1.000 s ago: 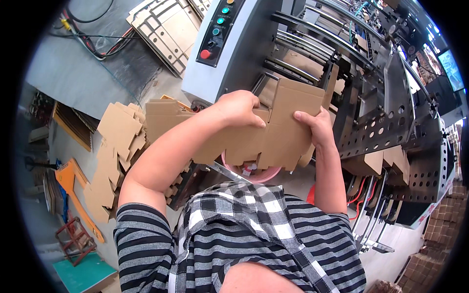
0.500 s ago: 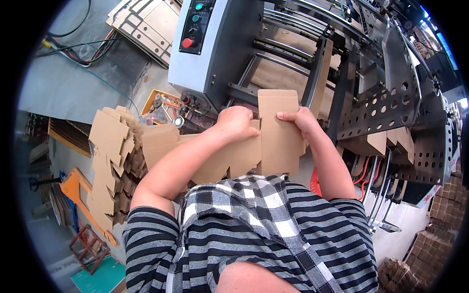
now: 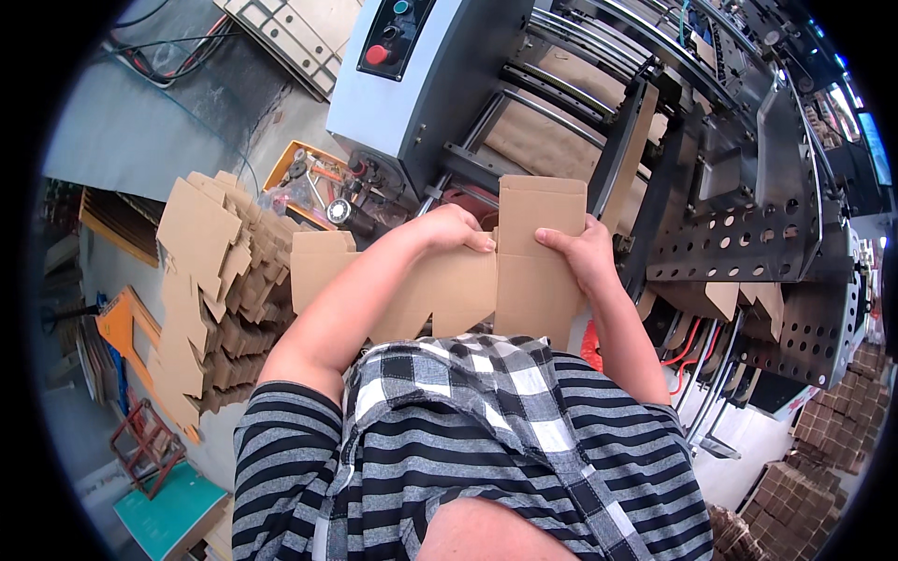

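Observation:
A brown die-cut cardboard box blank (image 3: 541,280) is spread in front of my chest, with creases, slots and a tall flap standing up at its right part. My left hand (image 3: 456,230) grips its upper edge near the middle, thumb on the near face and the other fingers behind. At the right edge, my right hand (image 3: 582,251) holds the tall panel, its thumb lying on the cardboard and its fingers hidden behind. The left end of the blank reaches out past my left forearm. Its lower edge disappears behind my checked apron.
A large machine (image 3: 421,103) with rails and a perforated metal plate (image 3: 739,234) stands ahead and right. To the left is a stack of cardboard blanks (image 3: 210,290); near it are an orange pallet-jack-like frame (image 3: 131,323) and a yellow tool bin (image 3: 299,178). Bundled cardboard (image 3: 795,510) sits lower right.
The view has shifted slightly. Both hands keep their hold on the box blank, whose right panel now faces me a little more squarely.

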Tool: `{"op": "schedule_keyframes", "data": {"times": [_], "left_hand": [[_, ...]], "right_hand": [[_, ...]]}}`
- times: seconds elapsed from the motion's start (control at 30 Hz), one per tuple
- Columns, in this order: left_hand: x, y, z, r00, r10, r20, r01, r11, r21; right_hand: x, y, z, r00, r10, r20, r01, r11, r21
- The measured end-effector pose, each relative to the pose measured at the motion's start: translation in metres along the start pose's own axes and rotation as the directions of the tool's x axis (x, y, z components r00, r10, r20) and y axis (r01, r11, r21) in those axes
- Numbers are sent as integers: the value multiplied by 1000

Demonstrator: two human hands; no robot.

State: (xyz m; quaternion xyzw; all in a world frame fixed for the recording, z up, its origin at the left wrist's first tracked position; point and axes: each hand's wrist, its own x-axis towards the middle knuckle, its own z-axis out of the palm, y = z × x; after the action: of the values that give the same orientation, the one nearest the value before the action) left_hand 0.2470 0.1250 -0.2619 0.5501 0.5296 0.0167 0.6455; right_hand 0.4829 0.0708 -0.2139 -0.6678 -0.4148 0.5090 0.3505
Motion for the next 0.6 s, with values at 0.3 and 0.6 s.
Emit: {"op": "schedule_keyframes", "data": {"times": [0.3, 0.6], "left_hand": [[9, -17, 3, 999, -45, 14, 47, 969, -244], [4, -19, 9, 997, 62, 45, -53, 983, -176]], "right_hand": [[-7, -2, 8, 997, -59, -49, 48, 978, -202], [22, 22, 9, 981, 142, 131, -134, 989, -68]]}}
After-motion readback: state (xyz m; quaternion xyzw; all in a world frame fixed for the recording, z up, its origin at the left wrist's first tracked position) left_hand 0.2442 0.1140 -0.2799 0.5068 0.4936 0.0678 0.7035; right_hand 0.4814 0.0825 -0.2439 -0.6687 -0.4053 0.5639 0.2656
